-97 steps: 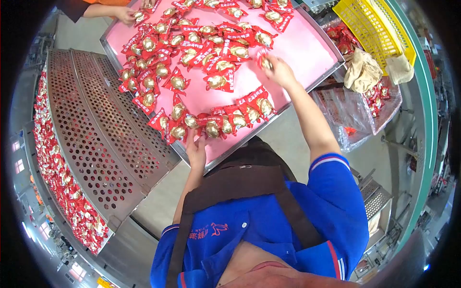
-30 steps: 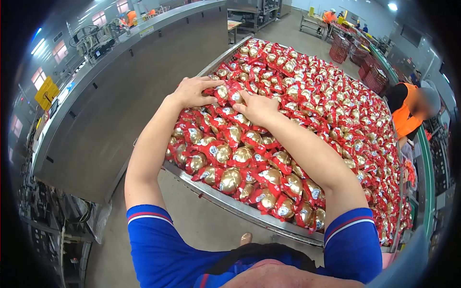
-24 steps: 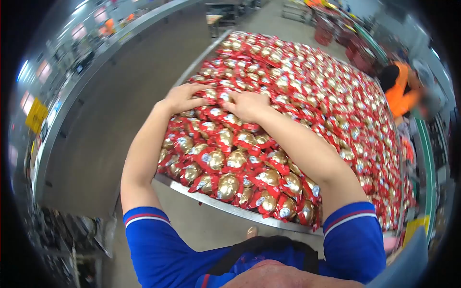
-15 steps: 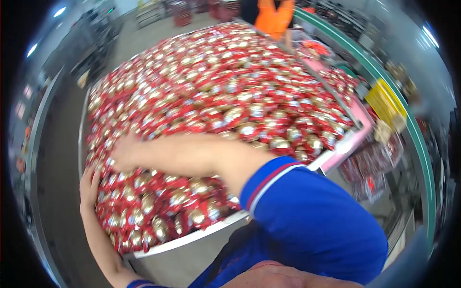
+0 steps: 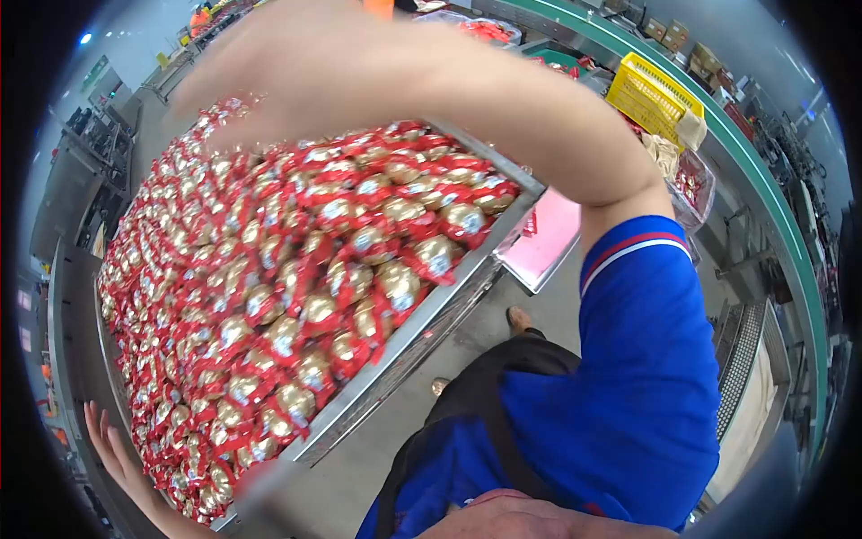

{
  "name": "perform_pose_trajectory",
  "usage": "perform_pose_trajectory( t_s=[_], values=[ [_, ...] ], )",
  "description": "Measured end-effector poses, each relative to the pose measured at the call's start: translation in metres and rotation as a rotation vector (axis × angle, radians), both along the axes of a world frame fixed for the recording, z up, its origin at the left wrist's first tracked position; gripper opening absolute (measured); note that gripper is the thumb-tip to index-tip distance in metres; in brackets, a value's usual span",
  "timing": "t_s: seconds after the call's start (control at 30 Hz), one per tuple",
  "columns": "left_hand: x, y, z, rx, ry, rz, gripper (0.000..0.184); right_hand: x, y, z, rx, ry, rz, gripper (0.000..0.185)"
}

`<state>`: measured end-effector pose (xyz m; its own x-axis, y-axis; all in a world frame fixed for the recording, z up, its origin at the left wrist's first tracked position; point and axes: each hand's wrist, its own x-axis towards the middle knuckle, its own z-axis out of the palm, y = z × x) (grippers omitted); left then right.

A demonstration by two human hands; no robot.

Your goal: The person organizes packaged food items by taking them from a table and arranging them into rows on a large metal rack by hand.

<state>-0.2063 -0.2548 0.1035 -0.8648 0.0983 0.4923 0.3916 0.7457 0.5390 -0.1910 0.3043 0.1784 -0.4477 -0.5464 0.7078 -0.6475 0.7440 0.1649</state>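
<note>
Many gold packs in red wrappers [image 5: 310, 310] are heaped in a large metal-rimmed bin [image 5: 417, 334]. Raised over the far part of the heap, my right hand [image 5: 256, 76] is smeared by motion, and whether it holds anything cannot be made out. My left hand [image 5: 112, 449] is at the lower left, beside the bin's left edge, its fingers apart and nothing visible in them. A pink tray surface [image 5: 548, 238] shows beyond the bin's right corner, partly behind my right arm, with a red wrapper on it.
A yellow crate [image 5: 651, 97] with cloths on its edge stands at the upper right, above a plastic-lined container of red packs [image 5: 691, 180]. A green-edged conveyor [image 5: 763, 171] curves along the right. A perforated metal piece [image 5: 741, 359] is at the lower right.
The view has swung, so the heap appears further left and the pink tray lies nearer the middle. My right hand has risen off the packs, and my left hand appears lower at the left.
</note>
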Motion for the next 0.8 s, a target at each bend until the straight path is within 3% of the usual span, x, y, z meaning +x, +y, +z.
perform_pose_trajectory(
  t_s=[0.03, 0.1, 0.17, 0.2, 0.23, 0.3, 0.33, 0.37, 0.47, 0.5, 0.57, 0.63, 0.77, 0.8],
  values=[
    [0.025, 0.038, -0.004, 0.057, 0.014, -0.108, 0.056, 0.001, 0.050, -0.011, -0.152, 0.026, -0.048, 0.027],
    [0.079, 0.118, -0.019, 0.168, 0.044, -0.316, 0.051, 0.031, 0.142, -0.020, -0.179, -0.100, -0.342, 0.042],
    [0.132, 0.263, -0.025, 0.215, -0.279, -0.534, 0.048, 0.034, 0.235, -0.056, -0.177, -0.311, -0.555, 0.036],
    [0.143, 0.309, -0.048, 0.256, -0.381, -0.764, 0.048, 0.030, 0.286, -0.088, -0.116, -0.394, -0.676, 0.032],
    [0.148, 0.356, -0.073, 0.335, -0.509, -1.022, 0.048, 0.030, 0.332, -0.132, -0.151, -0.391, -0.626, 0.032],
    [0.153, 0.446, -0.130, 0.556, -0.802, -1.418, 0.049, 0.026, 0.407, -0.227, -0.132, -0.736, -0.814, 0.032],
    [0.164, 0.501, -0.150, 0.608, -0.911, -1.432, 0.049, 0.039, 0.454, -0.318, -0.077, -0.961, -0.810, 0.038],
    [0.167, 0.542, -0.172, 0.602, -0.980, -1.411, 0.050, 0.044, 0.466, -0.355, -0.057, -1.228, -0.820, 0.042],
    [0.159, 0.661, -0.232, 0.275, -1.063, -1.095, 0.041, 0.068, 0.472, -0.452, -0.145, -1.265, -0.954, 0.050],
    [0.150, 0.697, -0.257, 0.177, -0.946, -1.030, 0.038, 0.072, 0.466, -0.471, -0.221, -1.231, -0.985, 0.050],
    [0.132, 0.746, -0.341, -0.140, -0.436, -0.907, 0.039, 0.071, 0.463, -0.500, -0.298, -1.147, -1.001, 0.048],
    [0.115, 0.771, -0.385, -0.630, -0.248, -0.750, 0.039, 0.075, 0.464, -0.518, -0.298, -1.052, -0.974, 0.045],
    [0.101, 0.794, -0.408, -0.792, -0.400, -0.498, 0.043, 0.123, 0.489, -0.507, -0.392, -1.058, -0.620, 0.042],
    [0.101, 0.797, -0.406, -0.716, -0.490, -0.473, 0.040, 0.137, 0.495, -0.505, -0.411, -1.065, -0.554, 0.042]
  ],
)
